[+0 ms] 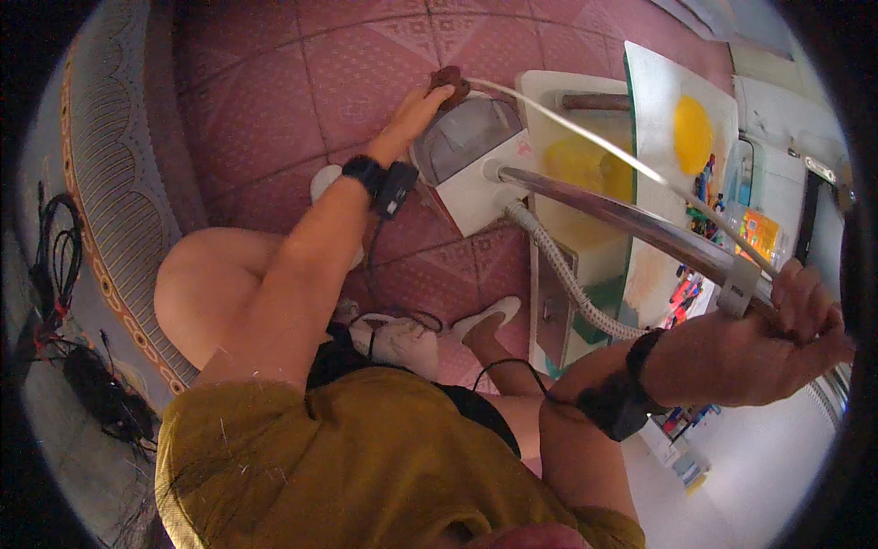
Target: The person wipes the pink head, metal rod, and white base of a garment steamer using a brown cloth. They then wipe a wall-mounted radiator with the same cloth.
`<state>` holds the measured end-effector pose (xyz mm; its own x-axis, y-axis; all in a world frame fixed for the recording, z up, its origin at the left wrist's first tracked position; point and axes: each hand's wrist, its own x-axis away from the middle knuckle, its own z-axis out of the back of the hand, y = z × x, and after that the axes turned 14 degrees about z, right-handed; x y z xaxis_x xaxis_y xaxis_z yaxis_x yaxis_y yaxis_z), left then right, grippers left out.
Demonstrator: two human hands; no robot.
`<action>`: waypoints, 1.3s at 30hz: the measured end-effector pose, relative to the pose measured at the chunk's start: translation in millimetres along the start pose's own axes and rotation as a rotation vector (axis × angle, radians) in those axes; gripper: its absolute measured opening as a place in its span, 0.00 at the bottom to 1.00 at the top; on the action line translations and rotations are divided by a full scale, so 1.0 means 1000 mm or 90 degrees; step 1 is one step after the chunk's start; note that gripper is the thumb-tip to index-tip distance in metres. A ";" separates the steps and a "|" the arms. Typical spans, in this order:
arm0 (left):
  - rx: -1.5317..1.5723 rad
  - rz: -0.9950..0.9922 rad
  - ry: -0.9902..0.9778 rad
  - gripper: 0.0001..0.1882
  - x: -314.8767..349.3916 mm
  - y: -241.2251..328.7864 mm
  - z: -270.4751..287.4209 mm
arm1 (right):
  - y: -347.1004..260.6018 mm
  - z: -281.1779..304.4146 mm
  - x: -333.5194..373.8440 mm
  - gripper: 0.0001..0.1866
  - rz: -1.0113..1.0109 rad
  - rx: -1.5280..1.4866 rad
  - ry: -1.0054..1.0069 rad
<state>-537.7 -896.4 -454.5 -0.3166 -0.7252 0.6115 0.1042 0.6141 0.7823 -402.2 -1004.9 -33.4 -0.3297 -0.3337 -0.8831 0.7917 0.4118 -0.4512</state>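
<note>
My left hand [439, 96] reaches far forward, its fingers closed on a bunched dark brown cloth-like piece [449, 82]. From that piece a thin white cord or rod [585, 131] runs straight and taut to the right. At its other end my right hand [745, 352] is closed round it, beside a shiny metal pole [622, 215] with a grey clip [739, 285]. The pole rises from a white base with a clear grey tank [471, 137], which looks like a garment steamer. A ribbed white hose [572, 279] leaves the base. My right fingertips are partly blurred.
A shelf unit with a white panel bearing a yellow spot [693, 131] and colourful small items stands to the right. A patterned sofa edge [123, 174] is at the left, with black cables [57, 256]. Pink tiles [247, 110] cover the floor.
</note>
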 end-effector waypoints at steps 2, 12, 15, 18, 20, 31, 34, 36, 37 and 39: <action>-0.065 0.009 -0.050 0.30 -0.004 0.016 -0.005 | -0.001 -0.003 0.003 0.18 0.013 -0.032 -0.016; 0.050 0.076 0.085 0.34 0.084 -0.018 0.010 | 0.004 0.016 0.005 0.10 0.170 0.210 -0.188; 0.086 0.096 0.163 0.35 0.108 -0.032 0.001 | 0.002 0.014 0.006 0.10 0.166 0.289 -0.175; 0.133 0.012 0.212 0.37 0.104 -0.037 -0.018 | -0.003 0.009 0.004 0.05 0.031 0.200 -0.122; 0.179 -0.066 0.222 0.36 0.092 -0.037 -0.026 | -0.004 0.006 0.000 0.08 -0.052 0.001 -0.042; 0.040 -0.004 0.113 0.32 0.032 -0.008 -0.004 | 0.015 -0.022 -0.017 0.27 -0.180 -0.251 0.074; -0.123 -0.224 0.249 0.28 0.052 0.005 -0.009 | 0.003 -0.035 -0.014 0.29 -0.144 -0.095 0.185; -0.303 -0.415 0.334 0.26 0.068 0.011 -0.008 | -0.009 -0.039 -0.005 0.29 -0.137 -0.074 0.191; -0.410 -0.501 0.360 0.26 0.075 0.012 -0.007 | -0.014 -0.040 -0.001 0.28 -0.134 -0.063 0.194; -0.568 -0.589 0.361 0.27 0.088 0.010 -0.002 | -0.022 -0.040 0.005 0.28 -0.127 -0.042 0.199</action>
<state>-562.8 -954.8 -393.0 -0.2028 -0.9095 -0.3628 0.6935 -0.3950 0.6026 -441.2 -981.9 -32.7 -0.6238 -0.1422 -0.7685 0.6640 0.4221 -0.6171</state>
